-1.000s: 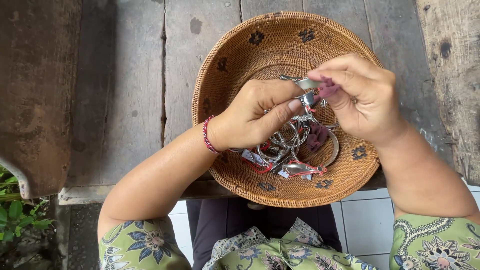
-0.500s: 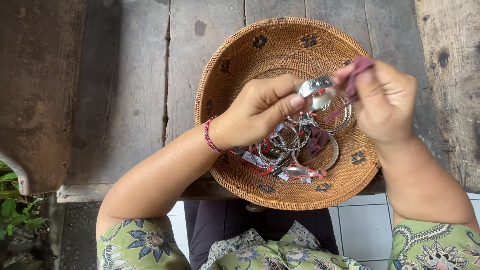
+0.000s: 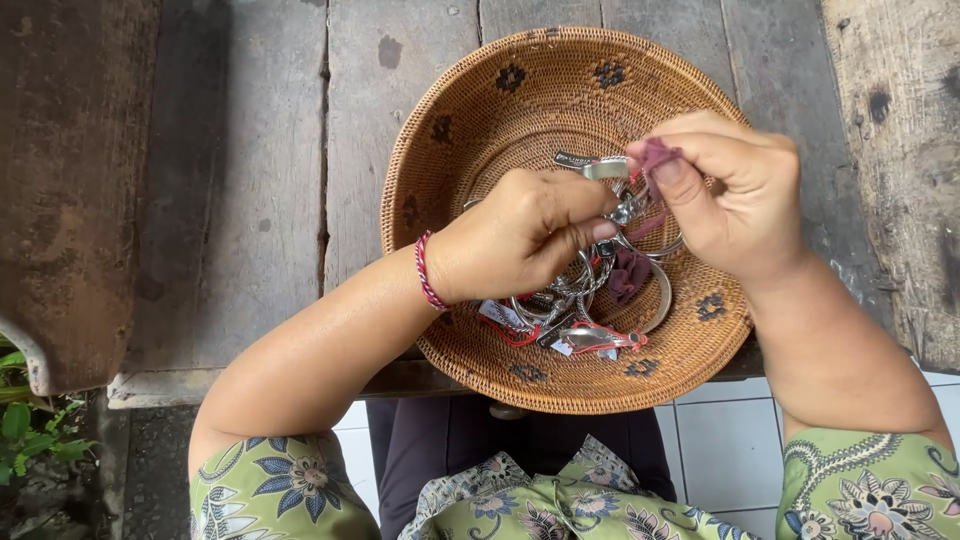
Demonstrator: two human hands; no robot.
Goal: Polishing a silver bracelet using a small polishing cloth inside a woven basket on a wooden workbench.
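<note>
1. Pinching a small silver metal piece (image 3: pixel 607 168), the left hand (image 3: pixel 520 235) hovers over the woven basket (image 3: pixel 470 110); its fingertips hide the grip.
2. The right hand (image 3: pixel 735 195) is closed on a maroon strip (image 3: pixel 655 155), mostly hidden.
3. Tangled silver rings (image 3: pixel 590 300) lie in the basket, hard to separate.
4. The wooden table (image 3: pixel 250 150) bears the basket.

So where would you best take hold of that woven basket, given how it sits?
Grip the woven basket by its rim, probably the far-left arc, coming in from the left. That stretch is bare, while the left hand and right hand hover over the middle and right with a bunch of metal rings. The near rim overhangs the wooden table edge, offering an under-grip.
</note>
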